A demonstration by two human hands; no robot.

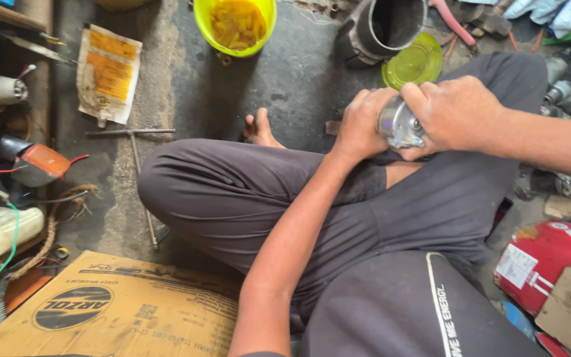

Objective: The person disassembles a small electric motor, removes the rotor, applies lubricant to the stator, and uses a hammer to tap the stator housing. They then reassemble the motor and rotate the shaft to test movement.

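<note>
I sit cross-legged on a concrete floor in dark trousers. Both hands hold a small round silver metal part [399, 125] above my right knee. My left hand [362, 124] wraps its left side with the fingers curled over the top. My right hand [456, 114] grips its right side, thumb across the front. Most of the part is hidden between the two hands.
A yellow-green bucket [235, 25] with yellow pieces stands ahead, beside a grey metal cylinder [391, 25] and a green lid [415, 62]. A T-handled wrench [135, 153] lies left of my knee. A cardboard box [110, 311] sits near left, a red container [542, 262] at right.
</note>
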